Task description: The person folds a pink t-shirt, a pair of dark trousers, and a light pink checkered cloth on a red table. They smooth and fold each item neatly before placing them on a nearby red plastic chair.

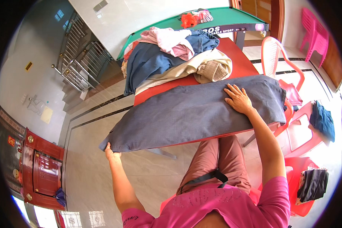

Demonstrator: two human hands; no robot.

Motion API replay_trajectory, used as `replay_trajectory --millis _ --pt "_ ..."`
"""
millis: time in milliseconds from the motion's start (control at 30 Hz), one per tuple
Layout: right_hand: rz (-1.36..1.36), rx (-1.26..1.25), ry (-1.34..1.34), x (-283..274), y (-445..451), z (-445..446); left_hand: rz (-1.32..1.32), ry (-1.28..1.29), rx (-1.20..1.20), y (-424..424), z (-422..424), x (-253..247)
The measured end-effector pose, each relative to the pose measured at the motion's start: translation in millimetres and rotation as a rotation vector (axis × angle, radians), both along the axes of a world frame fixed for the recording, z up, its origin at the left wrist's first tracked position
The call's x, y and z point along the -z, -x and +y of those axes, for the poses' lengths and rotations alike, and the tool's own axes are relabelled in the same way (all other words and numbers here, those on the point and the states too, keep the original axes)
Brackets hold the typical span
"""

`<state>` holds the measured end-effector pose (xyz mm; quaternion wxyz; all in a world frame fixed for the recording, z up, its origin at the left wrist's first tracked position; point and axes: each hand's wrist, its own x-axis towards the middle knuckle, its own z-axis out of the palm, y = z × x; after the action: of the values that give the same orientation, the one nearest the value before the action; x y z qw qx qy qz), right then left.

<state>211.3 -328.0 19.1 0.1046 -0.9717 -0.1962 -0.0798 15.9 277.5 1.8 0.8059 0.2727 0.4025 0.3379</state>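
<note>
A pair of dark grey trousers, or a similar long garment (182, 111), lies spread lengthwise across the front of a red table (236, 51). Both of its ends reach past the tabletop. At the left end, my left hand (112, 152) grips the garment's edge, thumb on top. My right hand (238, 98) rests flat on the cloth near the right end, fingers spread. Behind the garment is a heap of clothes: a dark blue garment (151, 59), a pink one (171, 41), a cream one (185, 68) and a beige piece with a ribbed cuff (216, 71).
A pink plastic armchair (269, 57) stands at the table's right. Folded blue clothing (322, 121) hangs on another chair; folded dark clothing (313, 183) lies on a red stool (297, 165). Beyond the table is a green pool table (230, 17). Stairs with metal railings (77, 68) rise at left.
</note>
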Motion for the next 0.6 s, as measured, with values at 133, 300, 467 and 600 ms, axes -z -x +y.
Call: replay_trajectory --millis 133,300,467,600 --pt "-0.024 -0.012 -0.013 -2.1 1.0 -4.8 0.015 -0.117 0.077 -7.0 16.9 -19.6" --pt "-0.058 -0.068 -0.105 2.6 3.5 -20.2 -0.229 -0.37 0.027 -19.4 -0.5 -84.1" --pt "-0.041 -0.093 -0.325 -1.5 9.9 -47.1 0.373 -0.298 0.064 8.4 27.1 13.8" --pt "-0.325 0.155 -0.586 -6.1 32.7 -120.1 0.846 -0.591 0.143 6.0 41.0 47.1"
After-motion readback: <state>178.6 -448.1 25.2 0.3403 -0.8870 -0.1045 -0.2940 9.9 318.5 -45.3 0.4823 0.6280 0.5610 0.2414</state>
